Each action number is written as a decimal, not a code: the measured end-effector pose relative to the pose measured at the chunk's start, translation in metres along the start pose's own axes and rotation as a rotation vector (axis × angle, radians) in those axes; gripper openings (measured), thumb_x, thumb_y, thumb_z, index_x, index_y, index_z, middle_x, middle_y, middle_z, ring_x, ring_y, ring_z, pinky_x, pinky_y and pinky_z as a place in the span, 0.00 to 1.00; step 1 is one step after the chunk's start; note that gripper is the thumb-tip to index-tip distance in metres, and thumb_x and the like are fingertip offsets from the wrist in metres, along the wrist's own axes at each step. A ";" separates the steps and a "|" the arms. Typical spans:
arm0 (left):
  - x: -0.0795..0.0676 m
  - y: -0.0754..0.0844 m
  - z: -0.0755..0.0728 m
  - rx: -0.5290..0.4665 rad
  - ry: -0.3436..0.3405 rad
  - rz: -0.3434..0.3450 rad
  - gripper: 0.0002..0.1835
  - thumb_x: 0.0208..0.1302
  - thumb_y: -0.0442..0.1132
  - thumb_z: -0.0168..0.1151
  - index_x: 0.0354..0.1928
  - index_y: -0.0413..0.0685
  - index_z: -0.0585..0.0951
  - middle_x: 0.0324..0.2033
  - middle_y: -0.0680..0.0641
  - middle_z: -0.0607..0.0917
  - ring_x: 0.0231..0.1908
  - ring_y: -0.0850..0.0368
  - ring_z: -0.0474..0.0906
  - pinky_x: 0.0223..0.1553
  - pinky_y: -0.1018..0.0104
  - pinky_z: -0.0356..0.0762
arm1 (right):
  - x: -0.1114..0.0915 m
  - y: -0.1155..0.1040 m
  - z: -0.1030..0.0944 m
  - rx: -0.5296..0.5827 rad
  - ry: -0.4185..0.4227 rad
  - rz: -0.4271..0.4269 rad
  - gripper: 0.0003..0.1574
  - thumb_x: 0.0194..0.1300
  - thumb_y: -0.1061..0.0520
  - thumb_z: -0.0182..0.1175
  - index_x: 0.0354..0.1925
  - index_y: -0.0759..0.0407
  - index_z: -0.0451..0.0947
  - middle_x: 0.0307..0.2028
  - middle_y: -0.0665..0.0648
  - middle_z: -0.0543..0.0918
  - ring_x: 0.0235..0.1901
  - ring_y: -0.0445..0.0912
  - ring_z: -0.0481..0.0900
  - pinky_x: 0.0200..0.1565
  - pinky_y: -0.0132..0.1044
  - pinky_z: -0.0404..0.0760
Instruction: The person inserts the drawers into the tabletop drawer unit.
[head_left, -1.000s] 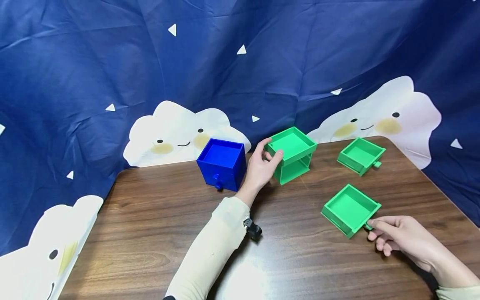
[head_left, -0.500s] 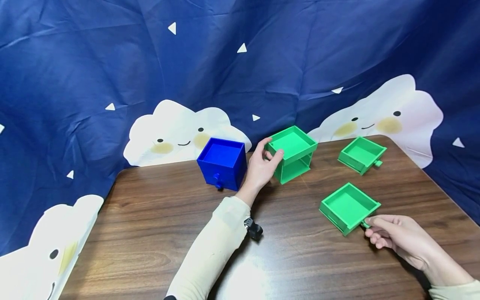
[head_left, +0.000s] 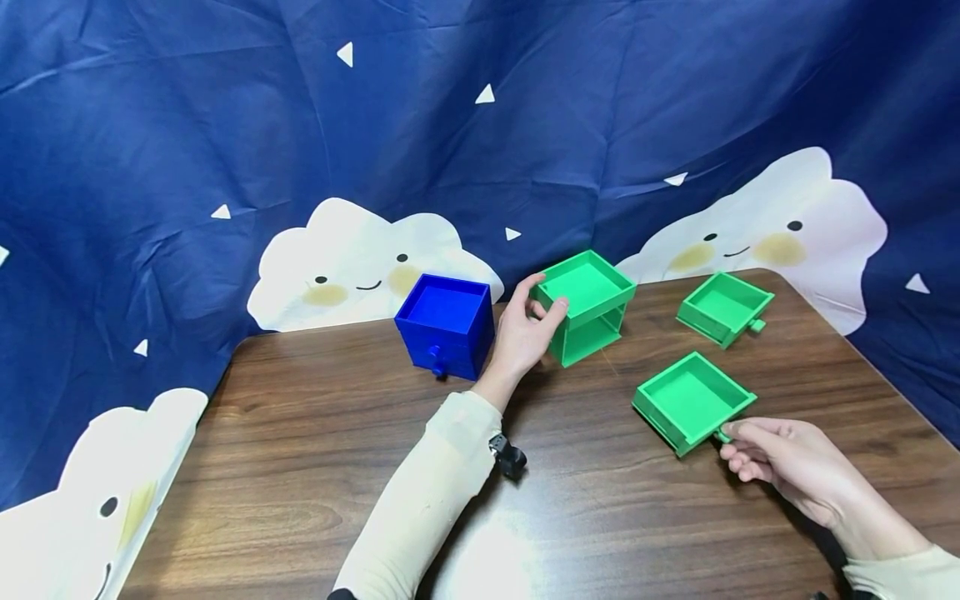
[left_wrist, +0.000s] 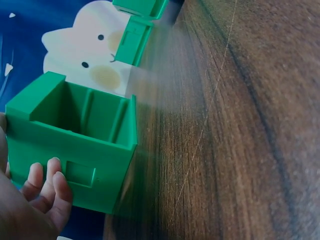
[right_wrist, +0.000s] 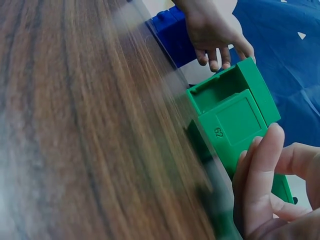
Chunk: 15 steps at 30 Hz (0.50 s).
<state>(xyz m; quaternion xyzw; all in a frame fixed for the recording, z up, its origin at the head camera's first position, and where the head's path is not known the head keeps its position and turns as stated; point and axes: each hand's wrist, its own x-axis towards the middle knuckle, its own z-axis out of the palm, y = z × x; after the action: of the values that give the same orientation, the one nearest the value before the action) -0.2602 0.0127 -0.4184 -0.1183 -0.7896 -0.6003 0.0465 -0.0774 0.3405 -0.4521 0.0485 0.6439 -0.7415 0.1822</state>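
Drawer (head_left: pixel 693 400) in green right of centre in the head view, pinched by its knob (head_left: pixel 722 436) between thumb and fingertips of the right hand (head_left: pixel 798 467). Above it in the frame, a second drawer (head_left: pixel 723 302), also green, lying on the brown counter (head_left: pixel 300 450). Near the centre, an open-fronted green box (head_left: pixel 588 286), held at its left side by the left hand (head_left: pixel 521 337), thumb on the near edge, index finger on the far one. Just left of that, a blue box (head_left: pixel 465 346), upright. Across the upper frame, a dark blue curtain (head_left: pixel 420 125) with white clouds (head_left: pixel 367 258).
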 end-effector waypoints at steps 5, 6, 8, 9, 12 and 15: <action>0.001 0.000 0.000 -0.003 -0.002 0.004 0.31 0.73 0.52 0.67 0.76 0.57 0.75 0.32 0.56 0.76 0.28 0.64 0.71 0.33 0.72 0.72 | 0.005 -0.002 0.005 -0.005 0.032 0.001 0.23 0.84 0.66 0.48 0.40 0.54 0.88 0.31 0.49 0.90 0.30 0.37 0.86 0.33 0.28 0.87; 0.001 0.000 0.000 -0.007 -0.001 0.003 0.31 0.73 0.52 0.67 0.76 0.57 0.75 0.32 0.56 0.76 0.28 0.64 0.71 0.33 0.72 0.72 | 0.005 -0.003 0.007 -0.006 0.039 0.000 0.23 0.84 0.66 0.48 0.40 0.54 0.88 0.31 0.49 0.90 0.29 0.37 0.86 0.33 0.28 0.87; 0.000 0.001 0.000 -0.008 -0.001 0.002 0.31 0.73 0.52 0.67 0.75 0.57 0.75 0.32 0.56 0.76 0.27 0.64 0.71 0.33 0.71 0.72 | 0.008 -0.003 0.010 -0.004 0.049 0.000 0.24 0.84 0.67 0.48 0.39 0.54 0.89 0.31 0.50 0.90 0.29 0.37 0.86 0.32 0.28 0.87; 0.000 0.001 0.000 -0.009 -0.001 0.001 0.31 0.73 0.52 0.67 0.75 0.58 0.75 0.32 0.56 0.76 0.27 0.64 0.71 0.33 0.71 0.72 | 0.009 -0.004 0.012 -0.002 0.051 -0.003 0.24 0.84 0.67 0.47 0.39 0.54 0.89 0.30 0.50 0.90 0.29 0.37 0.86 0.32 0.27 0.86; 0.000 0.001 -0.001 -0.019 0.000 -0.001 0.31 0.73 0.52 0.68 0.75 0.58 0.75 0.32 0.55 0.76 0.26 0.63 0.70 0.32 0.71 0.72 | 0.013 -0.004 0.016 0.008 0.048 -0.008 0.25 0.83 0.68 0.47 0.39 0.54 0.89 0.30 0.50 0.90 0.29 0.36 0.86 0.32 0.27 0.86; -0.001 0.001 -0.001 -0.018 -0.004 0.000 0.31 0.73 0.52 0.67 0.76 0.58 0.75 0.32 0.55 0.76 0.25 0.63 0.70 0.31 0.70 0.72 | 0.017 -0.006 0.019 0.018 0.044 -0.012 0.25 0.83 0.68 0.47 0.39 0.54 0.89 0.30 0.50 0.90 0.29 0.37 0.86 0.32 0.27 0.87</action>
<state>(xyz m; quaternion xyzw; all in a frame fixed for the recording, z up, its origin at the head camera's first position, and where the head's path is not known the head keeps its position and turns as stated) -0.2595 0.0122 -0.4174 -0.1199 -0.7843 -0.6071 0.0436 -0.0920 0.3190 -0.4483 0.0628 0.6414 -0.7470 0.1632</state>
